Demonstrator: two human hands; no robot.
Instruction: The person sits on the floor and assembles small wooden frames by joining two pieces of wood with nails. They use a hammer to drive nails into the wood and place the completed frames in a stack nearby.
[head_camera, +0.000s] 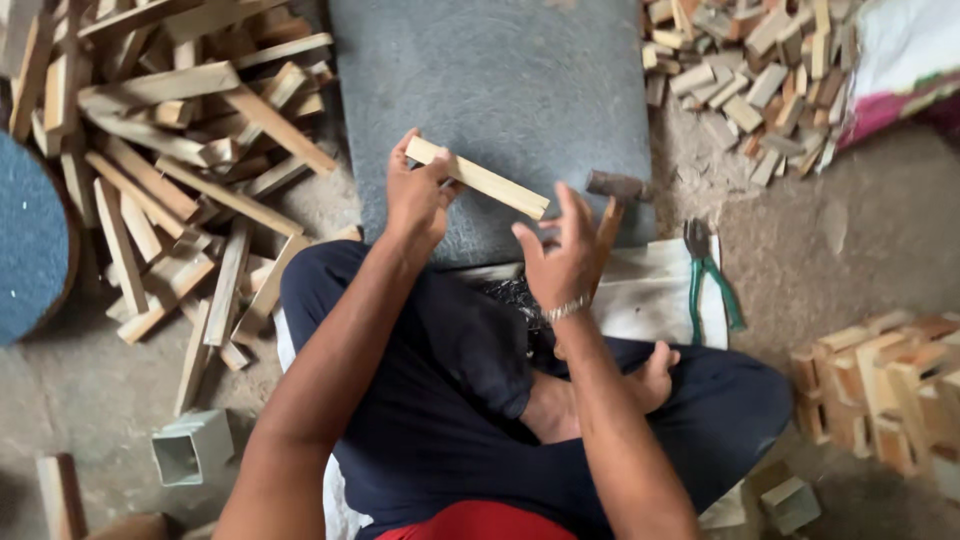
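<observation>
A: What's farthest left?

B: A round blue pad (30, 240) at the edge, then a loose heap of wood strips (170, 170) on the floor. A small open box (192, 447) lies below them.

A: And the hands?

B: The left hand (415, 195) pinches one end of a pale slat (478, 177), thumb over the top, fingers underneath. The slat slants down to the right, held above the grey slab (500, 90). Its free end is just beside the right hand (560, 255), whose fingers are spread and not gripping the slat.

A: Is that hand on the hammer?

B: The hammer (612, 200) stands right behind it, head up at the slab's edge. I cannot tell whether the palm holds the handle.

A: Further right?

B: Green-handled pliers (705, 280) on a white sheet (650, 295), short wood blocks (750, 70) heaped above, and stacked wooden pieces (880, 385) at lower right.
</observation>
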